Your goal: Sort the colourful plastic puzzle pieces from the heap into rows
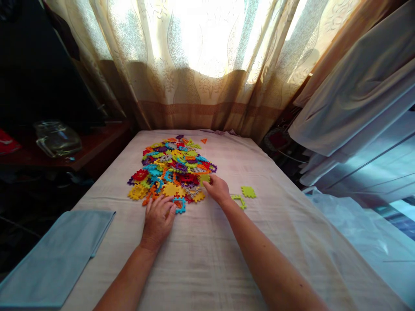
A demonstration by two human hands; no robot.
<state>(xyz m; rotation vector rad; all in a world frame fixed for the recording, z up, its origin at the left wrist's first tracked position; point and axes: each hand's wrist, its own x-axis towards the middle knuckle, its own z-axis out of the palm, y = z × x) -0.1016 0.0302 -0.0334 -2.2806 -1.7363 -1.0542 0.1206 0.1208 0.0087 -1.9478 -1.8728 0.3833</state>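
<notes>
A heap of colourful toothed plastic pieces point(177, 162) lies on the cloth-covered table. At its right edge my right hand point(218, 188) pinches a green piece point(204, 178) between thumb and fingers. My left hand point(158, 220) rests at the heap's front edge, its fingers bent loosely over the pieces and its thumb beside a blue square frame point(180, 205); whether it grips anything is unclear. Right of the heap lie a solid green square point(248, 191) and a green square frame point(239, 201), the frame partly hidden by my right wrist.
A folded light blue cloth point(58, 257) covers the table's left front. An orange triangle point(204, 141) lies behind the heap. Curtains point(194, 95) hang at the far edge. Left stands a glass jar point(57, 138); a clear plastic bag point(346, 220) is at the right.
</notes>
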